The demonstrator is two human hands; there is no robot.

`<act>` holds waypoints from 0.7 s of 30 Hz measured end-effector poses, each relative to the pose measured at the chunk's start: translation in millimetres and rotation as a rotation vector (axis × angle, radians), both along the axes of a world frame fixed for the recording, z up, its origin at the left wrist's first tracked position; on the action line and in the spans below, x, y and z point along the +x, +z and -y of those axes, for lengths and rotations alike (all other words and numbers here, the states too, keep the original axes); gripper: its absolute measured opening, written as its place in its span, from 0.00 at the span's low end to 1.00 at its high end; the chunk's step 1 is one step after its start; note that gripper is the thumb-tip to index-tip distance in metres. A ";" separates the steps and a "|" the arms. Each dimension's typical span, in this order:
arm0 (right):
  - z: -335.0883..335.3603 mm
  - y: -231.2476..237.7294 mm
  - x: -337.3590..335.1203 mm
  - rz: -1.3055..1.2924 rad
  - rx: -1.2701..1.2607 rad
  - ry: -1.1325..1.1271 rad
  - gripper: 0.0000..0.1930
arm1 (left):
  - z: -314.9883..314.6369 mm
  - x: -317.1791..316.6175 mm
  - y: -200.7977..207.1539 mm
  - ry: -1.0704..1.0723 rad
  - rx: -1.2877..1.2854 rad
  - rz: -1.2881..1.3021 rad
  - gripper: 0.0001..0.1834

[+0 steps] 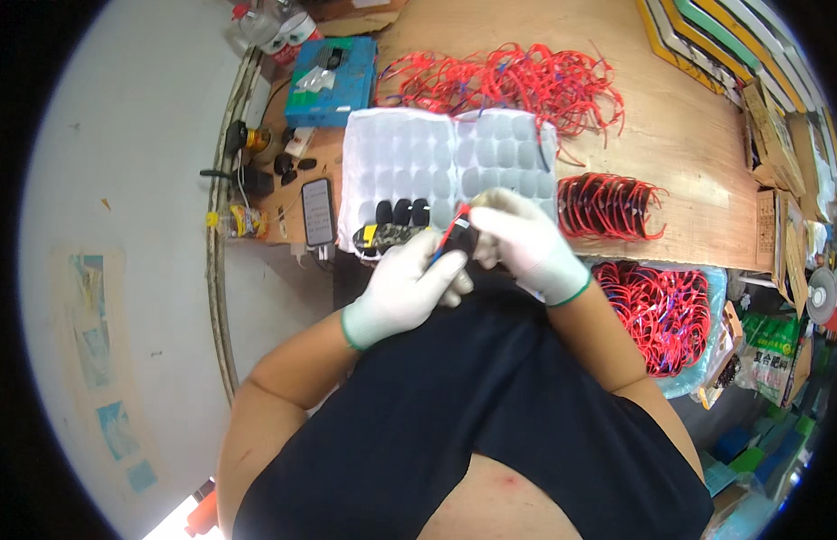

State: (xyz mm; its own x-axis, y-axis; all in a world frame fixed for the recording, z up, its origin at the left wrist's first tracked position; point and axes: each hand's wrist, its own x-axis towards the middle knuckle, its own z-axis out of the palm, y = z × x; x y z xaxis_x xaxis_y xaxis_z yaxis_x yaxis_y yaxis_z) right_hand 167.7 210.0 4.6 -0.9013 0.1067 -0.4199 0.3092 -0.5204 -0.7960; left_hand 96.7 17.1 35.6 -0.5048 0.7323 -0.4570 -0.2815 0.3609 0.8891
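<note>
My left hand (408,286), in a white knit glove with a green cuff, pinches a small black rounded piece (457,238) from below. My right hand (529,243), gloved alike, closes on its upper end, where a red strip or wire shows; a bit of blue shows near my left fingers. Both hands are just past the near edge of a white moulded tray (400,153) with rounded hollows. Three black pieces (402,212) sit in its front left part. Beside my left hand lies a camouflage-patterned object with a yellow patch (382,237), its kind unclear.
Tangled red wires (544,81) lie behind the tray. To the right is a row of black pieces with red wires (609,207), and below it a blue plastic-lined container (717,337) full of red wires. A phone (318,212) and a blue box (331,106) are at left.
</note>
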 end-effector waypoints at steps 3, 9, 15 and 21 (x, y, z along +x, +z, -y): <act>-7.9 16.3 -6.3 0.096 0.244 0.123 0.18 | -13.0 -1.4 -12.6 0.051 0.043 -0.087 0.13; 0.8 10.7 -4.7 0.132 0.067 0.303 0.20 | 11.9 -16.9 -17.2 -0.162 0.016 -0.225 0.12; 52.3 -12.5 -10.0 -0.029 -0.311 0.002 0.15 | 54.4 -42.9 -25.3 -0.248 0.270 -0.090 0.15; 93.6 -26.6 -21.9 -0.062 -0.366 -0.088 0.12 | 88.5 -61.2 -31.3 -0.159 0.310 0.044 0.15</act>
State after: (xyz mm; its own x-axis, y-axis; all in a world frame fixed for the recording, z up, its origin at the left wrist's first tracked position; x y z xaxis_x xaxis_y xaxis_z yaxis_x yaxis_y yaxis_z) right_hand 145.8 116.4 -22.1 -0.9202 0.0380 -0.3897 0.2079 -0.7960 -0.5685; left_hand 35.5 -71.4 4.3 -0.3577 0.9076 -0.2197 -0.2835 0.1186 0.9516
